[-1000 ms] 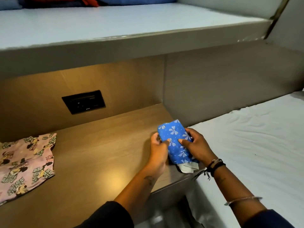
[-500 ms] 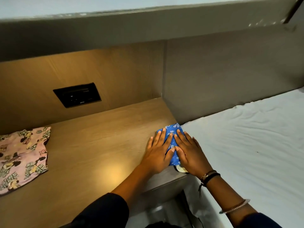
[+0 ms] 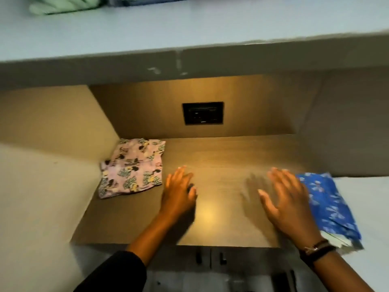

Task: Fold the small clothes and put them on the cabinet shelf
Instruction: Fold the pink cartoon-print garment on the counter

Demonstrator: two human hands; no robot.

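The left hand (image 3: 179, 194) and right hand (image 3: 288, 207) hover spread over the shelf (image 3: 221, 157); the folded blue cloth (image 3: 328, 209) lies at its right edge.

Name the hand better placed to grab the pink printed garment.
Left. The left hand is open right beside the pink garment; the right hand sits farther off, by the folded blue garment.

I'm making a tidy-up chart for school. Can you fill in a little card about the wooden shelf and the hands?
Shelf: wooden shelf, lit from above
Left corner: pink cartoon cloth, lying flat
Right end: blue cloth, folded
Left hand: open, holding nothing
Right hand: open, holding nothing, beside the blue cloth
Back wall: black socket panel
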